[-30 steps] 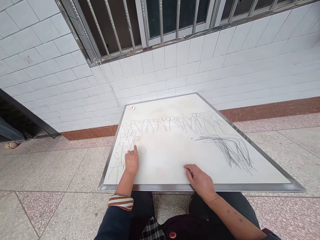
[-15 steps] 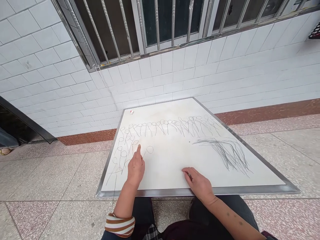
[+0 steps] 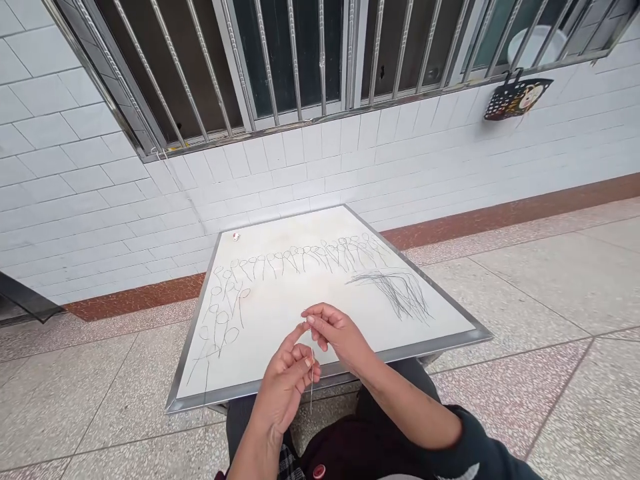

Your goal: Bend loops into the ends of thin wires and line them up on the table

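My left hand (image 3: 287, 380), palm partly up, pinches a thin wire (image 3: 311, 393) between thumb and fingers. The wire's lower end hangs down past the board's near edge. My right hand (image 3: 337, 333) comes in from the right, thumb and forefinger pinched at the tip of my left forefinger, on the upper part of that wire. The exact grip there is too fine to make out. Left of my hands lie several thin wire loops (image 3: 231, 335) with long tails, in rows on the white board (image 3: 300, 300). A bundle of straight dark wires (image 3: 400, 293) lies on the right.
A metal rim (image 3: 445, 343) frames the board, which stands against a white tiled wall (image 3: 280, 167). A small red-and-white object (image 3: 236, 237) sits at its far left corner. Beyond are barred windows (image 3: 295, 67) and a hanging black spotted basket (image 3: 517, 97).
My hands have come together at the near edge; they were apart over the board. A wire is now stretched between them. The view has swung to the right.
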Tool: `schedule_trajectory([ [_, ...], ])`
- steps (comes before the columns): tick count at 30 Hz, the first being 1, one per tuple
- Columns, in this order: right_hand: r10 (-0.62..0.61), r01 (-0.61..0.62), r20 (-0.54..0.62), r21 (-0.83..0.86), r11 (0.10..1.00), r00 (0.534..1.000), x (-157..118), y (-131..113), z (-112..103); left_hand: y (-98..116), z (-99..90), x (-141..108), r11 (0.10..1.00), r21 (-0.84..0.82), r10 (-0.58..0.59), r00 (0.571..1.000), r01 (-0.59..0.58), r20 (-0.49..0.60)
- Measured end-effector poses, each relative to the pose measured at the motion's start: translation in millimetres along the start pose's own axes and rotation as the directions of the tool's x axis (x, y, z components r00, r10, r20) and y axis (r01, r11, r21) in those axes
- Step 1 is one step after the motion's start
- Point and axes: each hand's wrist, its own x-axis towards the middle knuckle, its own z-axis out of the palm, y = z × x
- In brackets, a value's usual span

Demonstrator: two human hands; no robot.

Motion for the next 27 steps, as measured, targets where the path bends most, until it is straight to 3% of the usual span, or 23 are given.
schedule_trajectory([
  [3, -0.006, 0.001, -0.093, -0.054, 0.999, 0.996, -18.1, -3.5, 0.9, -6.7, 3.2, -7.5, 0.987, 0.144, 0.090, 0.991, -0.076, -0.097],
  [8, -0.114, 0.060, -0.155, -0.316, 0.947, 0.981, -45.6, -11.1, 7.2, -12.2, 14.9, -14.5, 0.928, 0.286, 0.324, 0.897, -0.240, -0.301],
  [13, -0.128, 0.084, -0.088, -0.391, 0.917, 0.988, -64.4, -11.6, 10.4, -20.9, 23.4, -21.4, 0.931, 0.207, 0.354, 0.885, -0.302, -0.301],
  [21, -0.082, 0.081, 0.000, -0.192, 0.978, 0.997, -74.2, -16.2, 3.9, -22.8, 29.8, -34.2, 0.934, 0.114, 0.356, 0.906, -0.338, -0.229],
  [27, -0.147, 0.143, -0.001, -0.235, 0.962, 0.989, -81.9, -23.7, -1.5, -17.1, 43.1, -44.0, 0.944, 0.125, 0.324, 0.926, -0.305, -0.195],
])
